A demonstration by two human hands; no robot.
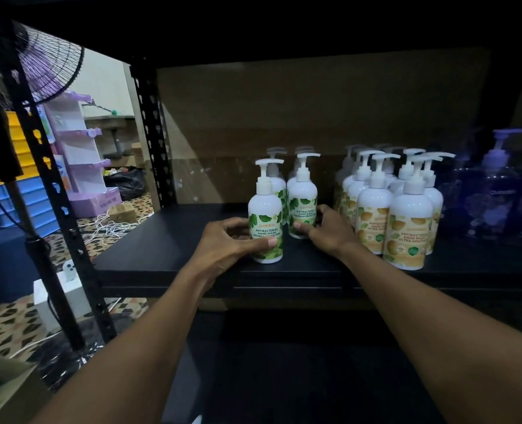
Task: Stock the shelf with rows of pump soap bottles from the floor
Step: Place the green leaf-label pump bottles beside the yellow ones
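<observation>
Shelf (168,240): orange-label rows (388,215) stocked; green-label rows begun. My left hand (226,243) clasps the front green bottle (266,221), my right hand (327,228) its neighbour (303,206). Left side bare.

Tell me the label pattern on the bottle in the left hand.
Green leaves on white, on the bottle in the left hand; head view.

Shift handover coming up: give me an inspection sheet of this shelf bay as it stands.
Surface: black shelf, left part bare.
Job's things: green-label bottles in two short rows; orange-label bottles grouped to their right; blue bottles at far right, dim.
Clutter: nothing seen on the shelf.
Grips: left hand on the front green bottle; right hand on the green bottle beside it.
Cables: white cords loose on the floor.
Surroundings: fan, purple display stand, patterned floor.
</observation>
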